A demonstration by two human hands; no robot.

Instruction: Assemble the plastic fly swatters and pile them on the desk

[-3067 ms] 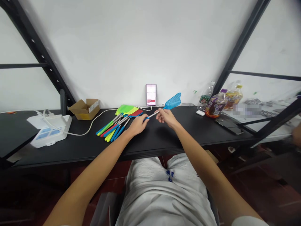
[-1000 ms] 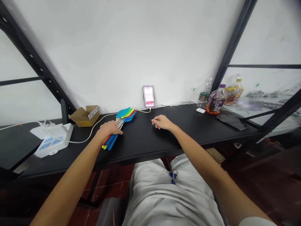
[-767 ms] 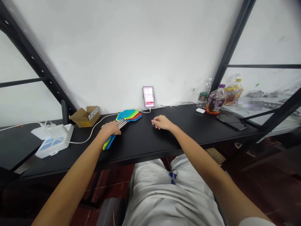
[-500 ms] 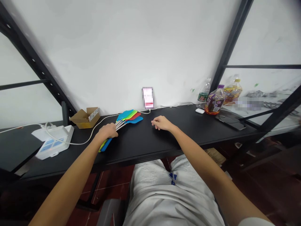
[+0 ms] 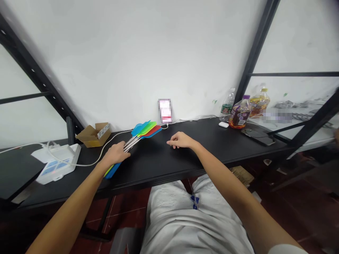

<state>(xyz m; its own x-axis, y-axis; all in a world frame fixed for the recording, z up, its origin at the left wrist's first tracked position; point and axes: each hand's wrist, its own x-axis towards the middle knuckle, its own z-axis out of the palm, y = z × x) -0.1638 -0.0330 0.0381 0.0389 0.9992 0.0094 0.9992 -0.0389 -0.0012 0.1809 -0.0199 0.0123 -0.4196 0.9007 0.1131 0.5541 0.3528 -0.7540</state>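
Observation:
My left hand is closed around the metal shafts of a bundle of fly swatters with blue, green and red heads. The heads fan out toward the wall, tilted up a little from the black table. Blue and green handle ends stick out below my palm, near the table's front edge. My right hand hovers over or rests on the table to the right of the swatters, its fingers curled in with nothing visible in them. Part of the shafts is hidden by my left fingers.
A phone leans on the wall, plugged into a white cable. An open cardboard box and a white power strip stand left. On the right are bottles, a white case and a dark phone. Black metal posts flank the table.
My left hand has drawn the fly swatters a little left and toward me, and the bundle looks slightly raised, with more shaft showing. My right hand stays nearly in place, fingers still curled.

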